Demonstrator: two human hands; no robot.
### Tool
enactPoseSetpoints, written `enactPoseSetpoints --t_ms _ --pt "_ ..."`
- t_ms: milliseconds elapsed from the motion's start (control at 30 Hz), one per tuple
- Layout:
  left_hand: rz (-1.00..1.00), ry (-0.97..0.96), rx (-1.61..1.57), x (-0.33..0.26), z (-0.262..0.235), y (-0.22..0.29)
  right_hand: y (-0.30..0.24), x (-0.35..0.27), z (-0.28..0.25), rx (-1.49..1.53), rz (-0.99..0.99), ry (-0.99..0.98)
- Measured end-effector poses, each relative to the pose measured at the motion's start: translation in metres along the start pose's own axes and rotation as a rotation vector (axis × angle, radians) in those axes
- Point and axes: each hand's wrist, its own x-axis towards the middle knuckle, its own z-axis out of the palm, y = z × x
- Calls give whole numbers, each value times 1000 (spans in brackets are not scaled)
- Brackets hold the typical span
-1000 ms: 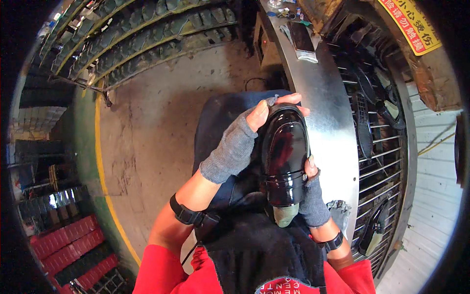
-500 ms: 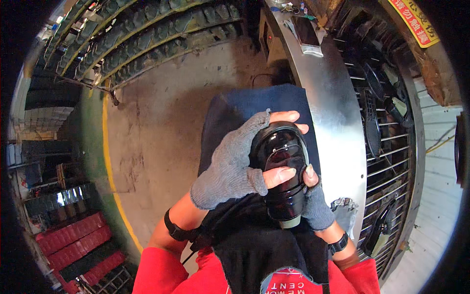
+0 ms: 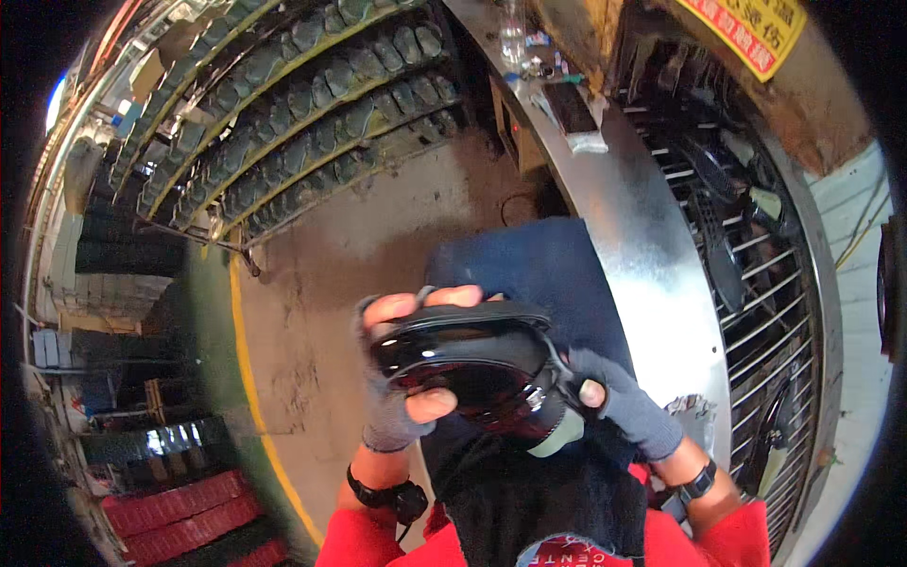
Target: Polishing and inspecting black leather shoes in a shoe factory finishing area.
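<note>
The left hand, gloved in fingerless grey knit, curls round the toe of a glossy black loafer between both hands. The right hand clasps its heel end, near a pale green shoe last; beyond that hand stretches a steel bench.

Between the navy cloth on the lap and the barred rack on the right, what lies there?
The shiny metal counter lies between the navy cloth and the barred rack, in the head view.
</note>
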Motion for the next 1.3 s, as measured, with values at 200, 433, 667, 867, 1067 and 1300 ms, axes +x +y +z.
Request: enactPoseSetpoints --t_ms 200,433,667,867,1067,1300 --pt "-27 -178 -67 -1 -17 -18 -44 -25 -8 206 128 378" --pt "-378 -178 139 14 21 -83 -92 19 -58 -476 -67 129" --pt "-243 -55 374 11 24 -102 -93 28 -44 -705 -45 16" --pt "-270 -60 406 14 30 -98 -79 31 -38 -878 -129 124" --pt "-322 -22 490 9 32 -91 -71 34 -35 -957 -316 181" --pt "-312 -43 550 5 32 -89 -77 35 -28 -959 -317 174"
